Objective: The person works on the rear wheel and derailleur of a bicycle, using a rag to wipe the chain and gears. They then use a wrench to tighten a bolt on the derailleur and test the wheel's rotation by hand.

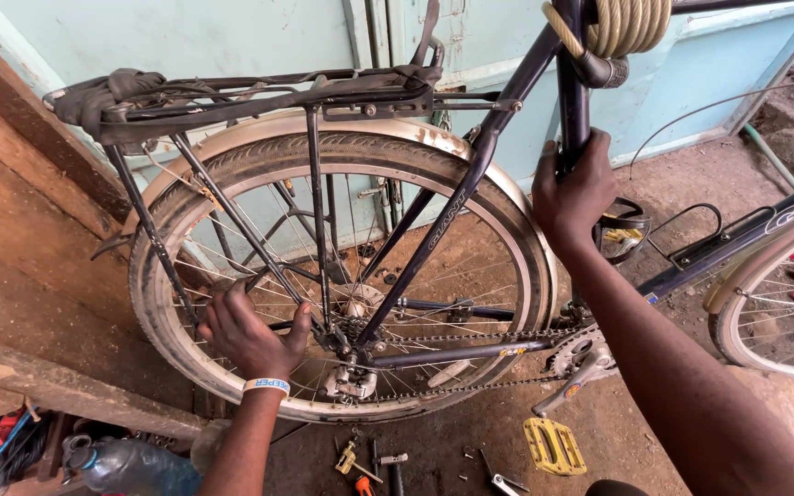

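The bicycle's rear wheel (342,276) stands on the dirt floor beside the wooden step. The left hand (250,335) grips the spokes near the hub; the right hand (572,197) clamps the seat tube (573,101). Bracing the frame firmly should steady the wheel.

Left hand (248,332) is reaching in low from the bottom edge, forearm rising straight up, a white band sitting on the wrist. Its fingers are curling inward, thumb sticking up, though what they are pinching is probably hidden. Right hand (573,193) is stretching higher, arm running diagonally from the lower right, fingers wrapping tight in a fist-like grip.
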